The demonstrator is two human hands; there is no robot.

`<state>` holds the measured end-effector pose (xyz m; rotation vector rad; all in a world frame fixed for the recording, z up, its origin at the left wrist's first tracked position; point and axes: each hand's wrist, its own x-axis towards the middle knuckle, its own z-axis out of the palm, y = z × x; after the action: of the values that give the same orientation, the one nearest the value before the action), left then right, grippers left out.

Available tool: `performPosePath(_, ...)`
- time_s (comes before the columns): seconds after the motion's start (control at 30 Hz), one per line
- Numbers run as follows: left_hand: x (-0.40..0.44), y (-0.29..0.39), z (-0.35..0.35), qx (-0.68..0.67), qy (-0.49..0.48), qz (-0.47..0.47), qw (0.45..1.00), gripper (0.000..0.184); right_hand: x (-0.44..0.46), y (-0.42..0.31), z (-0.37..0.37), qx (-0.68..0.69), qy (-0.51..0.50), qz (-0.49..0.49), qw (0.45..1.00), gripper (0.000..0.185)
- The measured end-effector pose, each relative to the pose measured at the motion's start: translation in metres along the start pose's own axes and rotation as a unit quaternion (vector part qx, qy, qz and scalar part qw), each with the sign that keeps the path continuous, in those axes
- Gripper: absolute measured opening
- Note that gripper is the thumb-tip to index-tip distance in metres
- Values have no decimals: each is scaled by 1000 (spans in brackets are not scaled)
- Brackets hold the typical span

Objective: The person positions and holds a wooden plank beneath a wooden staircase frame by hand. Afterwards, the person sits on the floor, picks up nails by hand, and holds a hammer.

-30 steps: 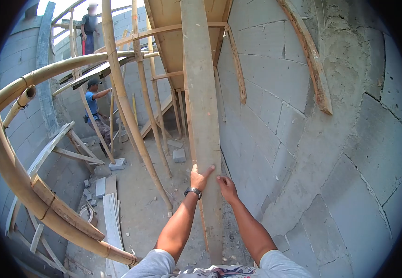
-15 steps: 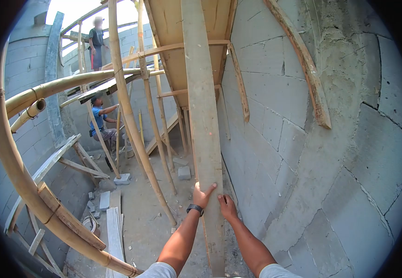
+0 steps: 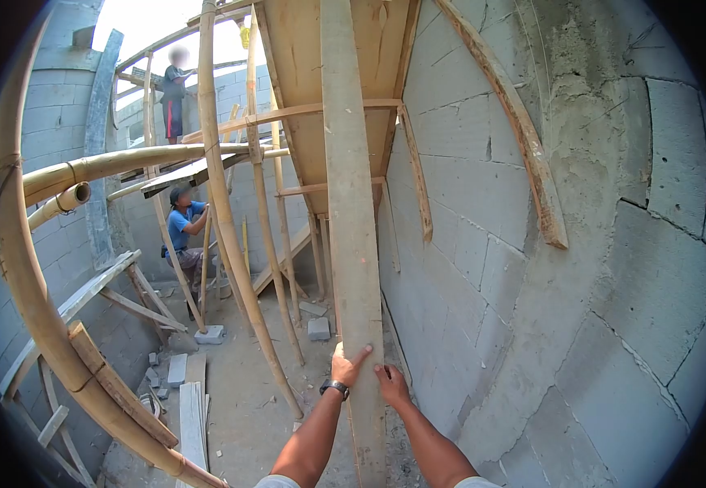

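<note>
A long wooden plank (image 3: 355, 244) runs upright in front of me, from the floor side up past a sheet of plywood. My left hand (image 3: 348, 366) is closed around its left edge, thumb laid across the front face. At the right edge is my right hand (image 3: 391, 384), its fingers bent and pressed against the wood; its fingertips are partly hidden. A dark watch (image 3: 335, 388) sits on my left wrist. Above and behind the plank leans the plywood panel (image 3: 296, 77) with crosswise battens.
Bamboo poles (image 3: 235, 220) and a curved bamboo post (image 3: 40, 317) stand at left. A block wall (image 3: 483, 220) rises close on the right, with a hanging timber (image 3: 524, 134). Blocks (image 3: 319, 328) and boards (image 3: 191, 423) lie on the floor. Two people (image 3: 182, 228) are farther back.
My view has tilted up slightly, so the scene and both hands sit lower. Both hands keep their places on the plank. The upper person's arm is now raised.
</note>
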<state>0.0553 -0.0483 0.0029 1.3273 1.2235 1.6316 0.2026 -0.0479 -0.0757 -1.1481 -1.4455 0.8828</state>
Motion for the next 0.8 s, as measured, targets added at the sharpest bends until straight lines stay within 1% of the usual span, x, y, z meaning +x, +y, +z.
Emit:
performPosePath(0.1,4,-8,0,38,4,32,999,46,2,3,-1,-9,-3,-7,1000,58)
performPosePath(0.3,7,-11,-1,54,-1,50,997,42,0,-5,-4,-9,-16,-12,1000,60)
performPosePath(0.4,6,-9,-1,64,-1,51,997,43,-4,-13,-7,-18,-20,-5,1000,61)
performPosePath(0.5,9,-18,4,3,26,25,999,45,-7,-7,-7,-41,-18,6,999,61)
performPosePath(0.57,7,-14,7,27,36,32,998,45,0,-3,-4,-70,-13,1,997,60)
performPosePath(0.67,15,-23,6,43,44,48,997,46,6,15,5,-41,12,-32,999,59)
performPosePath(0.8,20,-38,4,38,50,51,997,48,4,10,5,-31,-7,-7,999,56)
